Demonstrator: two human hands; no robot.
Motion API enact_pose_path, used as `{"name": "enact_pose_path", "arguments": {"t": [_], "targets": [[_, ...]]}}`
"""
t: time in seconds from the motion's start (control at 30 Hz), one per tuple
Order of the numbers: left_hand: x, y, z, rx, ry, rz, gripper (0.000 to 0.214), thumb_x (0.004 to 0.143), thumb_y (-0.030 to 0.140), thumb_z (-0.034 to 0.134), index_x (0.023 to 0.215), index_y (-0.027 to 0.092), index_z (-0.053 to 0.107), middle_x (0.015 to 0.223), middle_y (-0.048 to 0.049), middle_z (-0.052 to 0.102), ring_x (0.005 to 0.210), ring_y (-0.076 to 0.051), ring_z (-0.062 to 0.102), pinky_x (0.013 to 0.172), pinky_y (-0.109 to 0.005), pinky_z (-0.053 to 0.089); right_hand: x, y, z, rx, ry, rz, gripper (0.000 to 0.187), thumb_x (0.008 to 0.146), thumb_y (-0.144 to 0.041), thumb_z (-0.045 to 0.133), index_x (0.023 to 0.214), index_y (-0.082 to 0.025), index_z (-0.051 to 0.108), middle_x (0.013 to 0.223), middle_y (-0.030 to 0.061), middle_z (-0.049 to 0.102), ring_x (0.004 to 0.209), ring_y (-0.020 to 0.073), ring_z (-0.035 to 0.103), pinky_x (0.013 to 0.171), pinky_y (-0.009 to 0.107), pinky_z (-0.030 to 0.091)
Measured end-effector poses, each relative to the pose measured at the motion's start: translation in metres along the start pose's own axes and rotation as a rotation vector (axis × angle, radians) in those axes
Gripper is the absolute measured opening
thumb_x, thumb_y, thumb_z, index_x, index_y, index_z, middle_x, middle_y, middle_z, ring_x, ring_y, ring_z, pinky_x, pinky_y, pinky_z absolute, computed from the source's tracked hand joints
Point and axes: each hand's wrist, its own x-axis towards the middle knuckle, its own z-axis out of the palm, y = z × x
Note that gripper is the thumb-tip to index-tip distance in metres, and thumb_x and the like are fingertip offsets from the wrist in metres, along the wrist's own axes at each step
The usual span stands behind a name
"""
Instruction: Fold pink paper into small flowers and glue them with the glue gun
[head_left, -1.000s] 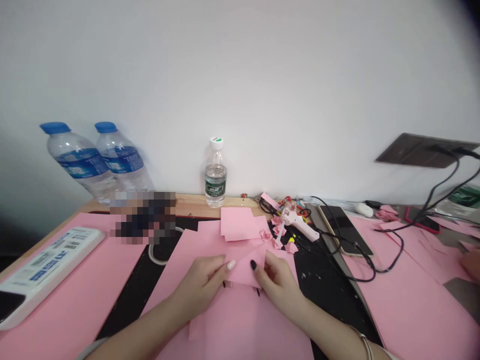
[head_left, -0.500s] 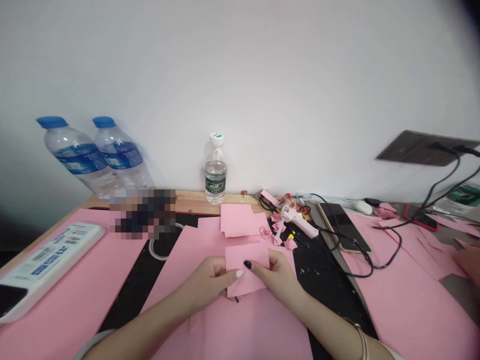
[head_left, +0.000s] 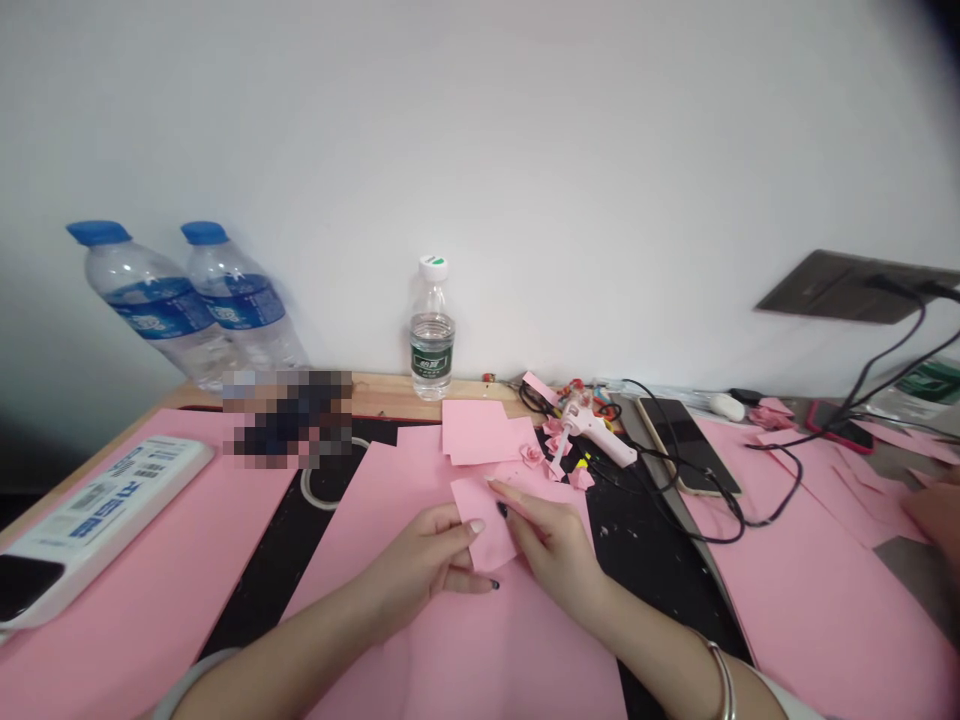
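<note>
A small pink paper square [head_left: 474, 540] is held up between both hands, above larger pink sheets. My left hand [head_left: 427, 555] grips its left side, thumb on the front and fingers behind. My right hand [head_left: 559, 545] pinches its right side, index fingertip near the top edge and dark-nailed thumb just below. The right hand covers the paper's right part, so I cannot tell whether that part is folded. Just beyond lie a stack of small pink squares [head_left: 474, 435], several folded pink paper flowers [head_left: 532, 455] and a pale pink glue gun [head_left: 600, 435].
A water bottle [head_left: 432, 345] stands by the wall, with two larger bottles [head_left: 161, 310] leaning at left. A white long box [head_left: 112, 520] lies on pink sheets. Black cables [head_left: 742, 520] loop round a phone [head_left: 690, 445] at right. Another person's hand [head_left: 934, 515] shows at the right edge.
My right hand has shifted its grip: its index finger now lies on the paper's front near the top. The paper has tilted, and my left fingers show more below it.
</note>
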Motion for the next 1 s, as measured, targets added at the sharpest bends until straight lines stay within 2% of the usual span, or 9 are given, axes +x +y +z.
{"name": "enact_pose_path", "arguments": {"t": [0.1,0.23,0.43,0.63,0.73,0.83,1.0], "targets": [[0.000,0.003,0.000,-0.109,0.036,-0.030,0.029,0.077,0.036,0.070,0.093,0.013,0.066,0.074,-0.0044,0.068,0.070,-0.018,0.067,0.075,-0.035,0.055,-0.001,0.005,-0.001,-0.066,-0.048,-0.150,0.052,0.085,-0.002,0.040,0.132,-0.019,0.056,0.122,0.0093,0.067,0.108,0.0207,0.066,0.092,0.037,0.055],[0.000,0.009,0.002,-0.197,0.066,-0.065,0.025,0.079,0.033,0.068,0.096,0.014,0.066,0.074,-0.0056,0.071,0.067,-0.019,0.069,0.065,-0.031,0.056,0.001,0.009,-0.003,-0.155,-0.124,-0.309,0.064,0.086,0.004,0.035,0.143,-0.024,0.040,0.138,0.0086,0.054,0.126,0.0200,0.053,0.103,0.039,0.047],[-0.001,0.013,0.004,-0.255,0.120,-0.083,0.023,0.093,0.030,0.049,0.105,0.015,0.062,0.086,-0.0101,0.074,0.075,-0.023,0.072,0.066,-0.035,0.058,0.001,0.008,-0.004,-0.266,-0.200,-0.360,0.062,0.090,0.001,0.035,0.147,-0.021,0.032,0.145,0.0120,0.045,0.134,0.0198,0.042,0.108,0.040,0.043],[0.001,0.015,0.003,-0.283,0.112,-0.115,0.040,0.096,0.044,0.039,0.109,0.014,0.061,0.088,-0.0133,0.074,0.076,-0.023,0.072,0.069,-0.037,0.058,0.002,0.009,-0.006,-0.343,-0.251,-0.339,0.061,0.091,0.000,0.033,0.148,-0.020,0.029,0.148,0.0124,0.041,0.137,0.0207,0.037,0.109,0.042,0.041],[0.001,0.015,0.002,-0.286,0.090,-0.098,0.040,0.092,0.047,0.048,0.109,0.014,0.062,0.087,-0.0121,0.074,0.075,-0.022,0.071,0.070,-0.036,0.057,0.002,0.010,-0.005,-0.356,-0.259,-0.353,0.062,0.091,0.000,0.033,0.149,-0.019,0.027,0.148,0.0134,0.040,0.138,0.0205,0.036,0.109,0.041,0.040],[-0.001,0.014,0.001,-0.265,0.052,-0.042,0.034,0.084,0.037,0.066,0.111,0.017,0.061,0.090,-0.0086,0.073,0.078,-0.020,0.071,0.072,-0.034,0.057,0.002,0.009,-0.005,-0.364,-0.263,-0.373,0.061,0.090,0.001,0.033,0.149,-0.017,0.027,0.148,0.0146,0.040,0.139,0.0205,0.034,0.109,0.041,0.040],[-0.002,0.012,-0.001,-0.208,-0.013,-0.003,0.029,0.078,0.031,0.073,0.102,0.016,0.065,0.088,-0.0042,0.069,0.080,-0.016,0.066,0.077,-0.033,0.055,0.004,0.006,-0.006,-0.425,-0.278,-0.387,0.060,0.090,0.000,0.034,0.148,-0.016,0.030,0.147,0.0136,0.043,0.137,0.0209,0.037,0.108,0.042,0.042]]}}
